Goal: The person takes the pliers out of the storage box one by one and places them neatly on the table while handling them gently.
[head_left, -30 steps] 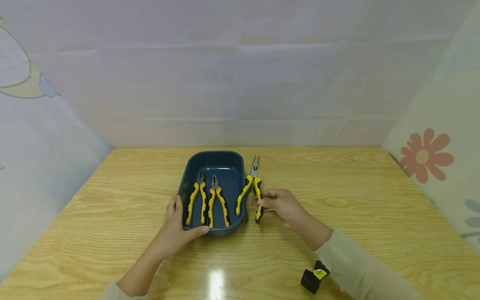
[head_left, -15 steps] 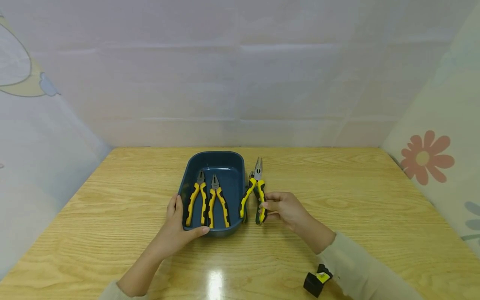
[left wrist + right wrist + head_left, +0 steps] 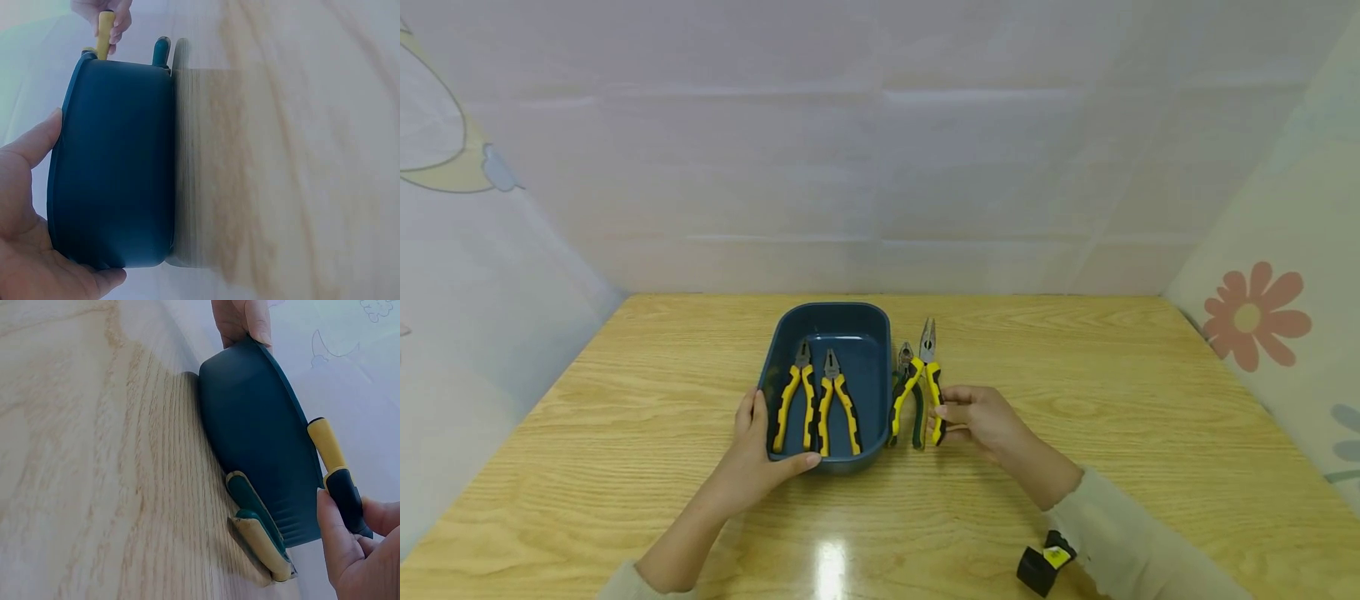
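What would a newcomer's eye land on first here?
Probably the dark blue bin near the table's middle, holding two yellow-and-black pliers, its near-left corner gripped by the left hand. Just right of it, the right hand holds long-nose pliers above the table. Farther off, a red flower stands out on the right-hand wall.

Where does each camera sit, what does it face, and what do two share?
Head: worn on the head, facing forward and down at the table, blue tray and held pliers; the left hand, right hand and sleeves show.
Left wrist: on the left wrist, facing the tray's outer wall; left hand close, right hand beyond.
Right wrist: on the right wrist, facing the tray's outer wall and green-handled pliers; right hand close, left hand beyond.
Both wrist views share tray, held pliers, both hands.
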`<move>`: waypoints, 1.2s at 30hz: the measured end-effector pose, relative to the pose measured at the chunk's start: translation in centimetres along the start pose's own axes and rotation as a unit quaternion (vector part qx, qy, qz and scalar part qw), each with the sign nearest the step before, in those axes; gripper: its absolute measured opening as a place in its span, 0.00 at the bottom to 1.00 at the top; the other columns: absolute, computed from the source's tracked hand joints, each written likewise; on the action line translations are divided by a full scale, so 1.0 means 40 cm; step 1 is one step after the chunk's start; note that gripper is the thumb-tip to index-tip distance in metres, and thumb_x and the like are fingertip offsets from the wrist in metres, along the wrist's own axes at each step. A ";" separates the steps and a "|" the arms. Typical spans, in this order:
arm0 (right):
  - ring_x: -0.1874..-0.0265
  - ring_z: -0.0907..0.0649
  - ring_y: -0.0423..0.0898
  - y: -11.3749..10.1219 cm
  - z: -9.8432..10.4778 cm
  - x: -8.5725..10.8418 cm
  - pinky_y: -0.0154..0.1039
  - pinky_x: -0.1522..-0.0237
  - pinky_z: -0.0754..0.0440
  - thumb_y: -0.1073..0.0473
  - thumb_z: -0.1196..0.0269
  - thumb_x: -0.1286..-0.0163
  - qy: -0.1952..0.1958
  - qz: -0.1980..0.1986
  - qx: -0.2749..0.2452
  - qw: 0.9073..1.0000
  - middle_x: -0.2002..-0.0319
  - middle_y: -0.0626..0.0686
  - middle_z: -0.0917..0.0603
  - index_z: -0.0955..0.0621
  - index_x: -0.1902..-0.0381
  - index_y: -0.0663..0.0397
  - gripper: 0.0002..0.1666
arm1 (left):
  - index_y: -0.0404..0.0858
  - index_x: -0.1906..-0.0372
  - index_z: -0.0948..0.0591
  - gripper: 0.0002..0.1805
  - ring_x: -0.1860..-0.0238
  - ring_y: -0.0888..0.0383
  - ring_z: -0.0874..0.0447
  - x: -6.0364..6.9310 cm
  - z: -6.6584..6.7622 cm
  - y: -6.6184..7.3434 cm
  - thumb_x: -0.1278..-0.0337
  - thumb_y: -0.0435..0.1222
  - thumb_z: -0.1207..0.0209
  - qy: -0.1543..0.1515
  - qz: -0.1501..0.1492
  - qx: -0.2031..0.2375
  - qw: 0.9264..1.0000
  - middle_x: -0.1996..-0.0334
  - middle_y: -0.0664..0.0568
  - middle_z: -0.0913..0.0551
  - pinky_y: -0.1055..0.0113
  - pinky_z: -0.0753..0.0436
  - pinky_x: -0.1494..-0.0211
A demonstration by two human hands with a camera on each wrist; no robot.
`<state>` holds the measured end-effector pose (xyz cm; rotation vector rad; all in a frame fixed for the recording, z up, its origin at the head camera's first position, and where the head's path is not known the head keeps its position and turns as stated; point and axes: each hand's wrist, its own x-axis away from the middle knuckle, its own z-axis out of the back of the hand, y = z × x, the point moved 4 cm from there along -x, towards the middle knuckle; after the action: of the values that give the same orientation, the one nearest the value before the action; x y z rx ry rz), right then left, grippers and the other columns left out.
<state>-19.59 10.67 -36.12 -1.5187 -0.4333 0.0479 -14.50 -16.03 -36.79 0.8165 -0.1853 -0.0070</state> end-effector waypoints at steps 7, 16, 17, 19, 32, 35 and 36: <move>0.64 0.22 0.50 0.008 0.008 0.002 0.39 0.65 0.23 0.72 0.52 0.37 -0.006 0.003 -0.007 1.000 0.56 0.72 0.31 0.42 0.45 0.83 0.25 | 0.37 0.36 0.73 0.62 0.38 0.38 0.65 0.000 -0.001 -0.001 0.62 0.58 0.41 0.001 0.002 -0.003 1.000 0.37 0.46 0.78 0.43 0.46 0.44; 0.66 0.23 0.49 0.021 0.023 0.002 0.40 0.65 0.23 0.72 0.52 0.37 -0.007 -0.004 -0.001 1.000 0.56 0.73 0.32 0.43 0.46 0.84 0.25 | 0.37 0.36 0.73 0.62 0.38 0.38 0.66 0.000 -0.002 -0.003 0.62 0.58 0.41 0.002 0.001 -0.001 1.000 0.37 0.46 0.79 0.44 0.47 0.44; 0.66 0.23 0.49 0.023 0.024 0.002 0.41 0.65 0.23 0.72 0.52 0.37 -0.008 -0.005 0.000 1.000 0.56 0.73 0.32 0.43 0.46 0.85 0.25 | 0.37 0.36 0.73 0.62 0.38 0.38 0.66 0.000 -0.002 -0.003 0.62 0.58 0.41 0.001 0.000 -0.001 1.000 0.37 0.46 0.79 0.44 0.47 0.44; 0.66 0.23 0.50 0.027 0.027 0.002 0.42 0.64 0.23 0.72 0.52 0.38 -0.007 -0.007 0.002 1.000 0.57 0.73 0.31 0.42 0.47 0.85 0.24 | 0.37 0.36 0.73 0.62 0.38 0.38 0.67 0.000 -0.002 -0.003 0.62 0.57 0.41 0.002 -0.001 0.000 1.000 0.37 0.46 0.79 0.44 0.48 0.43; 0.67 0.22 0.49 0.057 0.056 0.003 0.41 0.64 0.23 0.71 0.51 0.38 0.001 -0.024 0.020 1.000 0.61 0.67 0.27 0.40 0.47 0.83 0.24 | 0.36 0.36 0.72 0.62 0.38 0.38 0.66 0.002 -0.002 -0.001 0.62 0.57 0.40 0.003 0.000 0.003 1.000 0.37 0.45 0.78 0.44 0.47 0.44; 0.68 0.22 0.47 0.062 0.061 0.001 0.42 0.64 0.23 0.72 0.50 0.38 -0.002 -0.024 0.018 1.000 0.61 0.67 0.27 0.40 0.47 0.84 0.24 | 0.37 0.36 0.72 0.62 0.38 0.38 0.66 0.001 -0.003 -0.002 0.62 0.57 0.40 0.003 0.000 0.003 1.000 0.37 0.45 0.78 0.44 0.47 0.44; 0.68 0.22 0.47 0.065 0.063 -0.001 0.42 0.65 0.23 0.72 0.50 0.38 -0.002 -0.024 0.017 1.000 0.61 0.67 0.26 0.39 0.47 0.84 0.24 | 0.37 0.36 0.72 0.62 0.38 0.38 0.65 0.001 -0.003 -0.002 0.62 0.57 0.40 0.004 0.000 0.003 1.000 0.37 0.45 0.78 0.44 0.47 0.44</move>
<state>-19.77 13.25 -38.66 -1.4750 -0.4696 0.0205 -14.45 -16.01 -36.93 0.8223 -0.1774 -0.0040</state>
